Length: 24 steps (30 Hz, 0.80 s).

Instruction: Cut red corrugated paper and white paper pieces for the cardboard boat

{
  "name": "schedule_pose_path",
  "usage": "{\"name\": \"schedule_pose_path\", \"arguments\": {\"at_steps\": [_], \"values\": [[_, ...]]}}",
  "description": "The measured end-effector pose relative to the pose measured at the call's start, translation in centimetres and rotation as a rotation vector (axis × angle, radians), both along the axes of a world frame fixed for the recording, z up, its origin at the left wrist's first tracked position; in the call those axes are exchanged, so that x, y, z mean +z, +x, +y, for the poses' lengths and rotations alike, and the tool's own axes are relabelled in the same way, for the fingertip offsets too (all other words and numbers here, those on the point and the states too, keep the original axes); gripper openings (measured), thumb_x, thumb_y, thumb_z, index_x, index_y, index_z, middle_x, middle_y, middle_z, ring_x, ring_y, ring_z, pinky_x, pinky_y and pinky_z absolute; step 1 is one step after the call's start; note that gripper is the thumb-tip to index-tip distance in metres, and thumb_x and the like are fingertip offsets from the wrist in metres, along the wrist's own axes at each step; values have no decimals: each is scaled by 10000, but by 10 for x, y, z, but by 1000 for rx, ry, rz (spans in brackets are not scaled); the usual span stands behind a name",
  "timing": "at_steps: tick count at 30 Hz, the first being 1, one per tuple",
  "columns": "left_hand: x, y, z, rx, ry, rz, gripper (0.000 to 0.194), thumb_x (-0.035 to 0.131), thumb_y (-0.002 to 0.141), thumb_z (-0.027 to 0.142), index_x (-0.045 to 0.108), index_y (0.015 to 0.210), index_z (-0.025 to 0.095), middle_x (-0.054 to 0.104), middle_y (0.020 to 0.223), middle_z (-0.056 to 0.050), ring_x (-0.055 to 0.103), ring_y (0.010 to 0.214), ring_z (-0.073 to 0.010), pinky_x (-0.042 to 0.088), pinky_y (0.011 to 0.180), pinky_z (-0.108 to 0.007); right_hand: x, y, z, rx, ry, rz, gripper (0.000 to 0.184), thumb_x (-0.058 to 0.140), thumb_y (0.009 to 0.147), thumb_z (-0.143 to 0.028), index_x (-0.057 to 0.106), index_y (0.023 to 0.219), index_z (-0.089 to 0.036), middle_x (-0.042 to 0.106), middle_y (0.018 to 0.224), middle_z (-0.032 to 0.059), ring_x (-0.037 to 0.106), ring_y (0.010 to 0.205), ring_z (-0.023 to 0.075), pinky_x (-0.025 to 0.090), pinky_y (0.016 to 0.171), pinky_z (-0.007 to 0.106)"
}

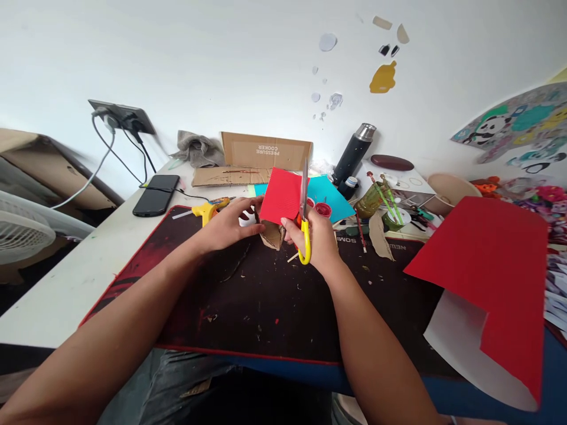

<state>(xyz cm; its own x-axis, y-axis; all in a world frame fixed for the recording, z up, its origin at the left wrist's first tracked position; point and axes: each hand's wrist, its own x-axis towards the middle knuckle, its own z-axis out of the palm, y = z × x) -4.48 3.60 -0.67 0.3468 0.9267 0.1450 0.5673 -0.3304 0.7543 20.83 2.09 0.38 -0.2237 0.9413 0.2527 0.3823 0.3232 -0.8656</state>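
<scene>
My left hand [231,225] grips the left side of a small folded cardboard piece [271,236] with a ribbed red sheet [283,196] standing above it. My right hand [322,239] is closed around scissors [305,236] with yellow handles, their blades pointing up along the red sheet's right edge. The blades look nearly together. Fingertips of the right hand also come close to the cardboard; whether they touch it, I cannot tell. A yellow glue gun [204,211] lies just behind my left hand.
Beneath my hands is a dark desk mat [266,313]. A phone [156,195] lies left. Behind are blue paper [332,198], a red paint pot [323,209], a black flask [355,152] and a brush jar [370,199]. A large red sheet [491,265] overhangs the right side.
</scene>
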Motion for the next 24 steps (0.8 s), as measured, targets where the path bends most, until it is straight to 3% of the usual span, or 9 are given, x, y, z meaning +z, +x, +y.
{"name": "schedule_pose_path", "arguments": {"at_steps": [5, 18, 24], "values": [[3, -10, 3, -13, -48, -11, 838, 778, 886, 655, 576, 1596, 259, 674, 1447, -123, 686, 1147, -309, 573, 1052, -484, -4, 0, 2, 4, -40, 51, 351, 775, 953, -582, 663, 996, -252, 737, 672, -4, 768, 566, 237, 667, 625, 366], [3, -17, 3, -34, -94, -15, 924, 788, 868, 704, 547, 1628, 238, 686, 1440, -138, 721, 1116, -307, 610, 1014, -490, 1, 0, -1, 37, -33, 52, 301, 766, 960, -519, 631, 949, -250, 727, 639, -24, 749, 529, 211, 649, 592, 334], [3, -20, 6, -98, -122, -79, 733, 796, 902, 616, 642, 1521, 256, 671, 1520, -130, 680, 1299, -331, 582, 1108, -512, -7, -1, 1, 100, 16, -160, 191, 741, 993, -396, 703, 1099, -242, 748, 666, -8, 780, 600, 240, 624, 643, 344]]}}
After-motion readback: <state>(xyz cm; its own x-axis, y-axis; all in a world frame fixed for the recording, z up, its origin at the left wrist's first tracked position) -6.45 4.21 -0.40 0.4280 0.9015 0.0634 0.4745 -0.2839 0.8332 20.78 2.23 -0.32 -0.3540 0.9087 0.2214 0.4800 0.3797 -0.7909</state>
